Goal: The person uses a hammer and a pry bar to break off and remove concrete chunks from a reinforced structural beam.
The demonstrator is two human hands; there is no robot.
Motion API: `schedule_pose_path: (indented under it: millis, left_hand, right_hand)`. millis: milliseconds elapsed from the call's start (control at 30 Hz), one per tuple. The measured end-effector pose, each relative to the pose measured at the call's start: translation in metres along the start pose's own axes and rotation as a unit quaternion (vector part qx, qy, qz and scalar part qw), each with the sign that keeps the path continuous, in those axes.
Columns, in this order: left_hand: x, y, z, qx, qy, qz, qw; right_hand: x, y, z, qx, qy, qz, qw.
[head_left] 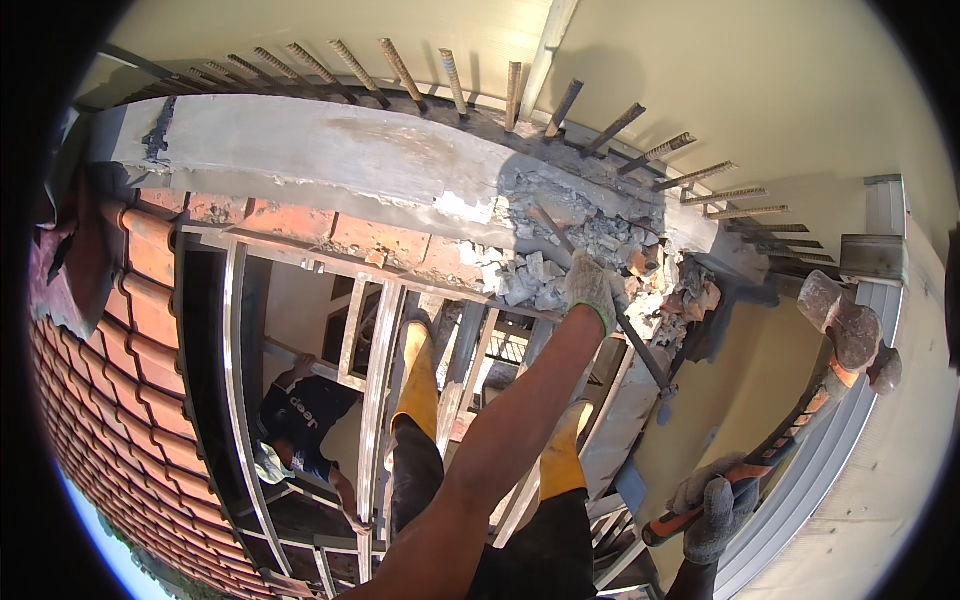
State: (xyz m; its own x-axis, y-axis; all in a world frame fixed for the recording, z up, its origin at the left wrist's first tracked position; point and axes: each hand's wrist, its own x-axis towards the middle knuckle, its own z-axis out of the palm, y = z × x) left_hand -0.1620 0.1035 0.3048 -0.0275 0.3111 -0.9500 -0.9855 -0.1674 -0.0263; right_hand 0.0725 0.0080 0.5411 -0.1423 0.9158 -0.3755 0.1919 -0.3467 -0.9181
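My left hand (592, 284), in a pale knitted glove, is wrapped round a long metal chisel (646, 352). The chisel slants across the broken top of a concrete beam (340, 150), its far end among grey rubble (535, 278). At the lower right my right hand (710, 512), in a grey glove, grips a hammer by its black and orange handle (795, 425). The dusty hammer head (848, 322) is raised out to the right, apart from the chisel. Broken brick (640, 262) and mortar lie around the left hand.
Rusty rebar stubs (513, 95) stick out in a row along the beam by the beige wall (720, 70). My yellow boots (418, 375) stand among metal roof framing (375, 400) with open gaps. Below it is another person (300, 415). Roof tiles (120, 400) slope away left.
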Motion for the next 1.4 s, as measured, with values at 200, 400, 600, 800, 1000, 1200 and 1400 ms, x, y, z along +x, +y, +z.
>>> schedule_pose_path:
  millis: [200,400,600,800,1000,1200,1400]
  left_hand:
    - [0.068,0.012,0.017,0.075,-0.133,0.062,0.986]
    - [0.011,0.039,0.048,0.799,-0.141,0.356,0.463]
    - [0.076,0.042,0.027,0.834,-0.104,0.408,0.358]
    - [0.112,0.047,0.027,0.839,-0.089,0.45,0.293]
    - [0.062,0.061,0.08,0.864,-0.075,0.345,0.358]
    - [0.082,0.064,0.091,0.845,0.024,0.398,0.356]
    - [0.096,0.052,0.09,0.843,0.04,0.388,0.372]
  right_hand:
    - [0.034,-0.079,-0.029,0.09,-0.165,-0.237,0.953]
    - [0.037,-0.095,0.023,0.079,-0.187,-0.317,0.926]
    - [0.021,-0.004,0.034,-0.035,-0.089,0.183,0.978]
    - [0.029,-0.086,0.008,0.058,-0.158,-0.12,0.978]
    - [0.033,-0.074,0.043,0.084,-0.159,-0.186,0.966]
    - [0.034,-0.069,0.055,-0.031,-0.062,0.183,0.981]
    - [0.045,-0.177,0.029,0.072,-0.155,-0.243,0.955]
